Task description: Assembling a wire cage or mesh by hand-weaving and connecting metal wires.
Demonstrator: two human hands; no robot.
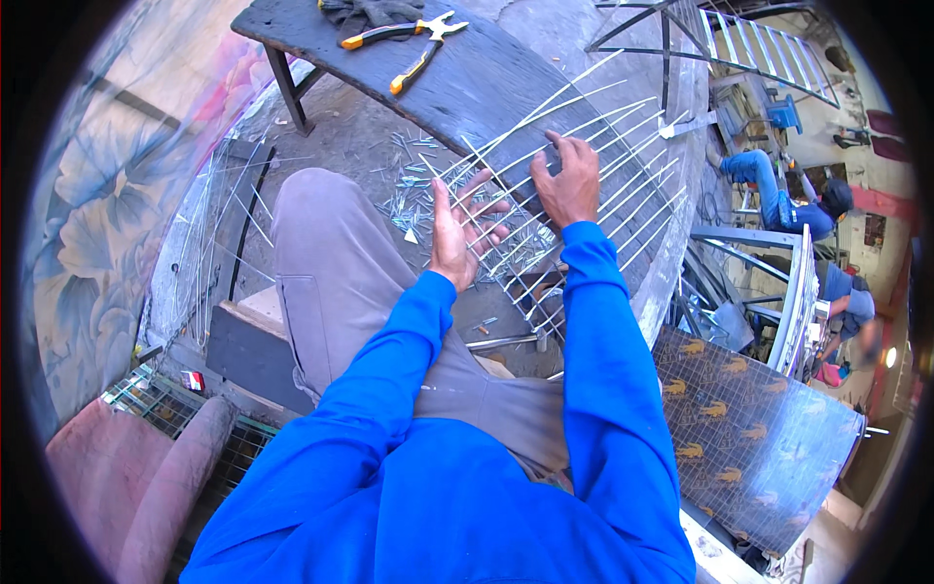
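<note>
A grid of thin, pale metal wires [533,292] lies slanted across the dark bench [477,83] and reaches past its near edge. My left hand [462,232] is at the grid's left side, palm turned up. Its fingers are spread beneath the wires, with the thumb standing apart. Above the wires, my right hand [571,182] is bent, its thumb and forefinger apart and nothing visible between them. Pliers [438,29] with yellow-and-black handles lie with their handles spread on the bench, beside dark gloves [365,15].
Many short cut wire pieces [413,200] litter the floor under the bench. A patterned board [744,419] lies at right, near metal frames [798,302]. Another person [788,200] in blue is farther right. A floral cloth [107,253] hangs at left.
</note>
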